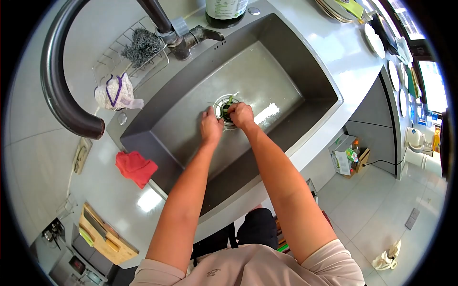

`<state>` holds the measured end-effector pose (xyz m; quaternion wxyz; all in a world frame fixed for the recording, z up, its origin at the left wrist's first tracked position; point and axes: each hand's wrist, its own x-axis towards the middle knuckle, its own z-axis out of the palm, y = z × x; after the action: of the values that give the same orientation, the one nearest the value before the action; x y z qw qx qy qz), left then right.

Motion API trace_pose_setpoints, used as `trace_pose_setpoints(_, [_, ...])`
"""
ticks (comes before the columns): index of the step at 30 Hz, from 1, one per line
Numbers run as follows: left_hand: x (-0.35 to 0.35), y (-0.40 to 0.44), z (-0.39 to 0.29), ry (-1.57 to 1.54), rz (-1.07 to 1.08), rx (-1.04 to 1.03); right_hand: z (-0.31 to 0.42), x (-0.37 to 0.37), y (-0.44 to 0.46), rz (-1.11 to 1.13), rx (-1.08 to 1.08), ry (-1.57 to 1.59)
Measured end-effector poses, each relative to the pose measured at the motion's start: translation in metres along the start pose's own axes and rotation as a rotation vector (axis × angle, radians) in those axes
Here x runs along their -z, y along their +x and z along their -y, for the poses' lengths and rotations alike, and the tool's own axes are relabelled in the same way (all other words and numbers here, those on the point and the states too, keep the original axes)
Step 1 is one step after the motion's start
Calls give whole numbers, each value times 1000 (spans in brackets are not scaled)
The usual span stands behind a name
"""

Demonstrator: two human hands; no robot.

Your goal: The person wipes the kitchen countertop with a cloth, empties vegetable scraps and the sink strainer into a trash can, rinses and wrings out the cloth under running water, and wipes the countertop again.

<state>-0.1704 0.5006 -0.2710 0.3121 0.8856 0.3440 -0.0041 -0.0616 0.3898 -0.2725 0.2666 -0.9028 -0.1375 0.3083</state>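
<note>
Both of my hands are down in a dark grey sink [181, 114], at its round metal drain [222, 101]. Green vegetable scraps [230, 100] show in the drain opening. My right hand [242, 116] reaches in from the right, its fingers pinched together on the green scraps. On the drain's left side, my left hand [211, 127] has its fingers curled against the rim; what they hold, if anything, is hidden. A thin layer of water seems to wet the sink floor around the drain.
A black faucet [55, 86] arches over the left side. Behind the sink stand a wire rack [107, 62] with a steel-wool scrubber [142, 46] and a large bottle [225, 12]. A red cloth [136, 168] lies by the left rim; a wooden knife block [107, 236] is lower left.
</note>
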Motion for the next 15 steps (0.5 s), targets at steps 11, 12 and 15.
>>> trace_pose_setpoints(11, [14,2,-20,62,177,19,13,-3,-2,-86,-192,138])
trace_pose_setpoints(12, [14,2,-20,63,186,14,13,-3,-3,-91,-191,140])
trace_pose_setpoints(15, [16,1,-20,72,198,2,13,-2,-7,-110,-185,162])
